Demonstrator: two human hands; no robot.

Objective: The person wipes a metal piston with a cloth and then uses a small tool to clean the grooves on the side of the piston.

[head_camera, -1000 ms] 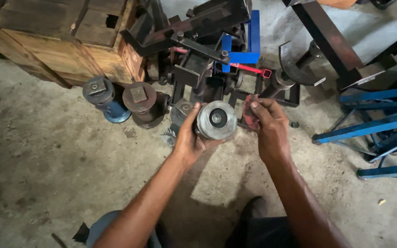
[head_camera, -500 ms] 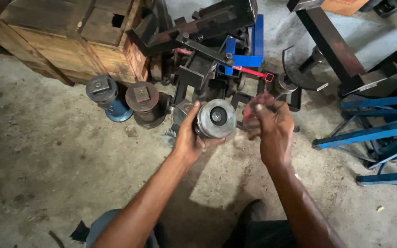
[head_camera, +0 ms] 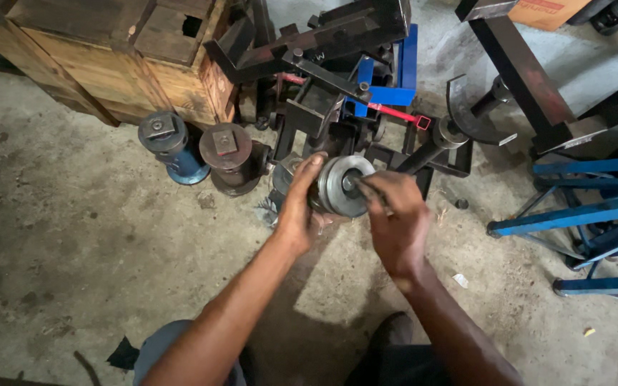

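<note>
Our right hand (head_camera: 396,221) has come across from the side, where it hovered a moment ago with its fingers pinched on something small, and now its fingertips (head_camera: 363,191) press at the centre hole of the grey metal roller (head_camera: 342,186). Whether they still pinch anything we cannot tell. Our left hand (head_camera: 300,207) is wrapped around the roller's back edge as before, holding it just above the concrete floor (head_camera: 73,250), in front of the black steel bending machine (head_camera: 323,86). We judge that the work has shifted from holding the roller ready to fitting or turning something at its hub. The two round dies (head_camera: 202,146) by the wooden crate (head_camera: 109,50) lie untouched.
</note>
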